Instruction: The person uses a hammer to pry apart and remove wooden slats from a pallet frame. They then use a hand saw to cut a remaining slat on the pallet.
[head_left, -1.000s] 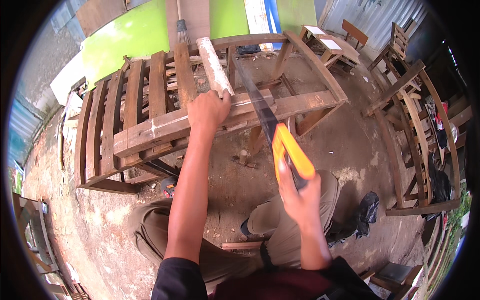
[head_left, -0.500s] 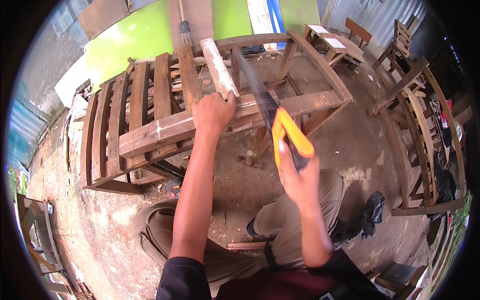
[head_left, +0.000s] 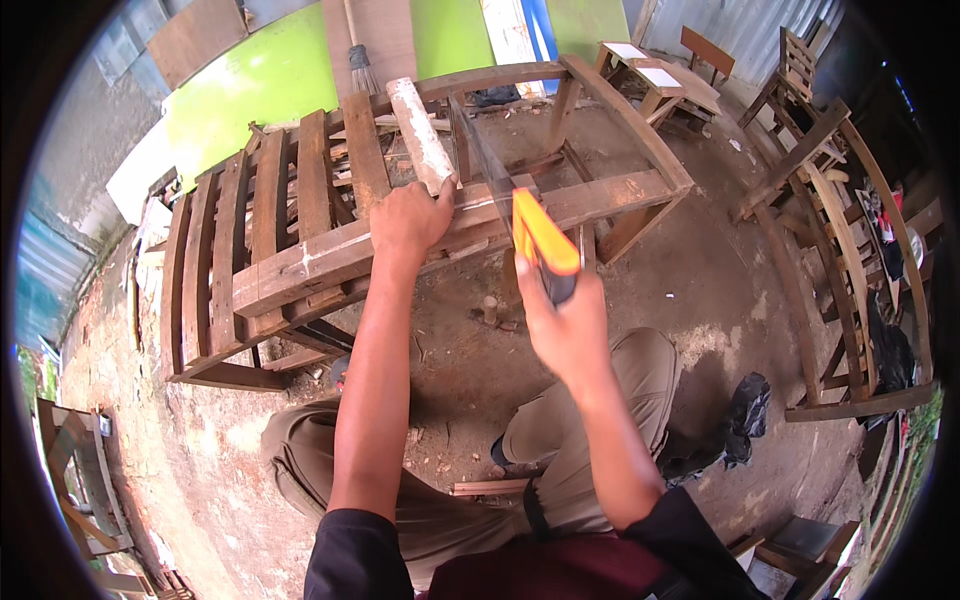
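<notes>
A handsaw point(head_left: 545, 238) with an orange and black handle is in my right hand point(head_left: 568, 325), fingers wrapped round the grip. Its blurred blade slants away from me across a wooden beam point(head_left: 330, 253), near the beam's right end. My left hand point(head_left: 408, 225) is closed over that beam, left of the blade, its thumb beside the near end of a board with flaking white paint point(head_left: 420, 135). The beam lies along the near side of a slatted wooden frame point(head_left: 640, 188). My left fingertips are hidden.
Brown slats point(head_left: 270, 195) span the frame's left half. Another curved wooden frame point(head_left: 805, 300) stands at the right. Near my right knee lies a black plastic bag point(head_left: 745, 420). A broom point(head_left: 361, 70) leans at the back, by green panels point(head_left: 265, 85). Low wooden furniture point(head_left: 665, 85) sits far right.
My right hand has pushed the handsaw forward and left, so its handle is now closer to the beam. My left hand keeps its hold; the whole view has shifted slightly.
</notes>
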